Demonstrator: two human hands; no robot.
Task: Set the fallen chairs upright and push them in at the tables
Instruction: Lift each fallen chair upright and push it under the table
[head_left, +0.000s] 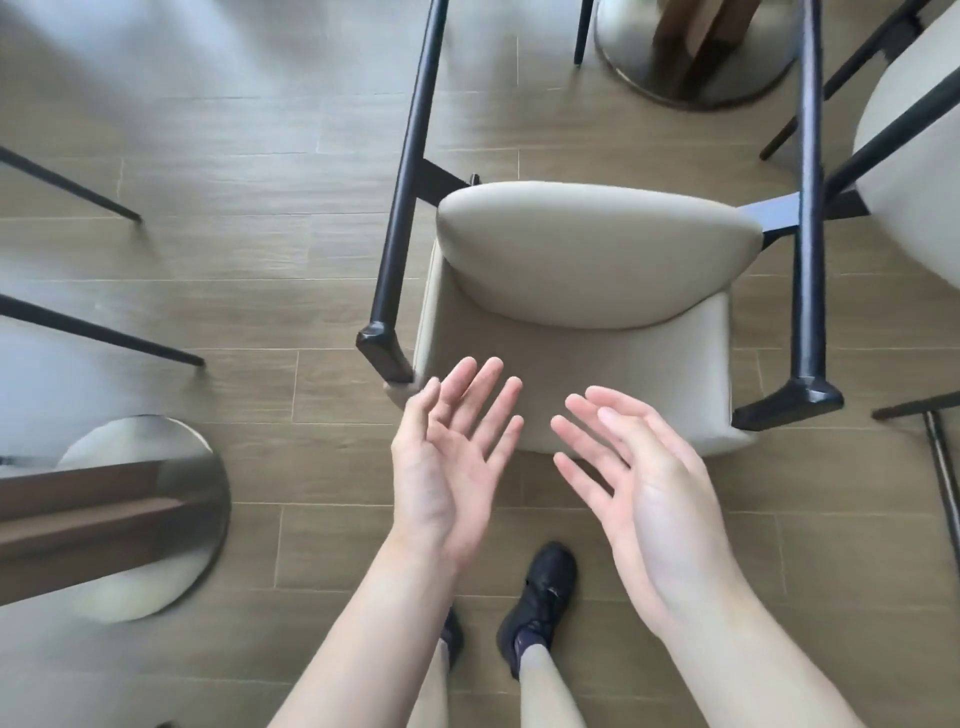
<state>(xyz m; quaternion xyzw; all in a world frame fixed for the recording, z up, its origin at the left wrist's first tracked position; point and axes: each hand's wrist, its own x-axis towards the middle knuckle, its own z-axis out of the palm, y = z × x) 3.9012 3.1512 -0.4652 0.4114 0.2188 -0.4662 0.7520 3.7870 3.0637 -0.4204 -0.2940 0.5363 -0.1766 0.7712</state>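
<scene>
Two bare hands are all I have in front of me, both reaching forward with palms turned inward toward each other and nothing in them. My left hand (457, 452) has its fingers straight and spread wide; my right hand (631, 467) has its fingers straight too, slightly fanned and closer together. Both hover over the near edge of the cream padded chair with black legs (587, 306), and I cannot tell whether either touches it.

That chair lies tipped over on the grey-brown wood-plank floor (249, 249). I look at its rounded cushion from above, and the long black legs run away from me toward the top of the view, one on each side of the cushion.

Beyond it, at the top of the view, sits the round brushed-metal table base with a wooden post (634, 57), well apart from my hands. A second cream chair (904, 171) shows partly at the right edge, close beside the fallen one's right leg. At lower left I see another round metal base (202, 462) with a dark wooden post, and thin black chair legs (104, 332) above it. My dark shoe (540, 597) stands on the floor below my hands.
</scene>
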